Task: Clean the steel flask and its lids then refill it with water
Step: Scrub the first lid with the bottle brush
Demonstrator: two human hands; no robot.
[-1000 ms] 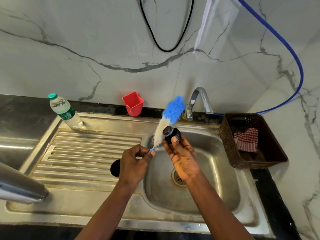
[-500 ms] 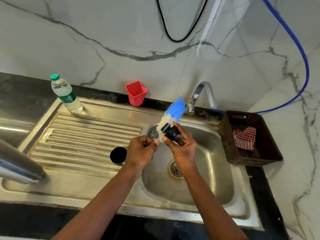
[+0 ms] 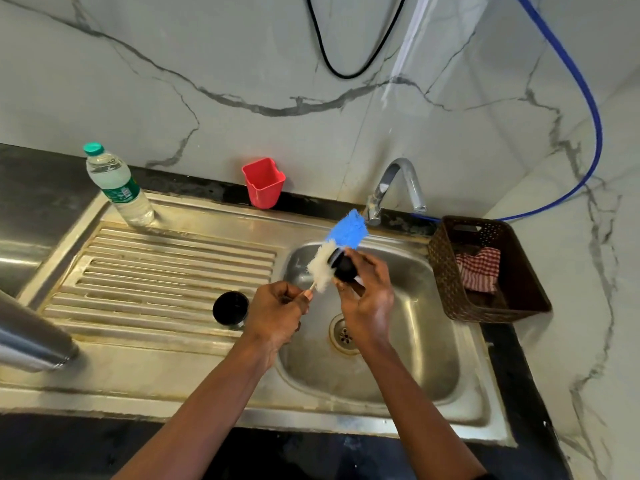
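Over the sink basin [image 3: 408, 372] the left hand [image 3: 277, 315] pinches the bottle brush [image 3: 341, 245] by its handle. The right hand [image 3: 369, 306] grips the small black lid [image 3: 343, 267] against the white bristles, with the tap [image 3: 383, 188] just behind and the basket [image 3: 450, 289] near on the right. The steel flask [image 3: 31, 337] lies at the ribbed drainboard [image 3: 156, 271]'s left edge, and a second black lid [image 3: 230, 308] stands beside the basin rim.

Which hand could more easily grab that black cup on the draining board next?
Probably the left hand: it is right beside the black cup, though it grips the brush. The right hand holds the lid farther away.
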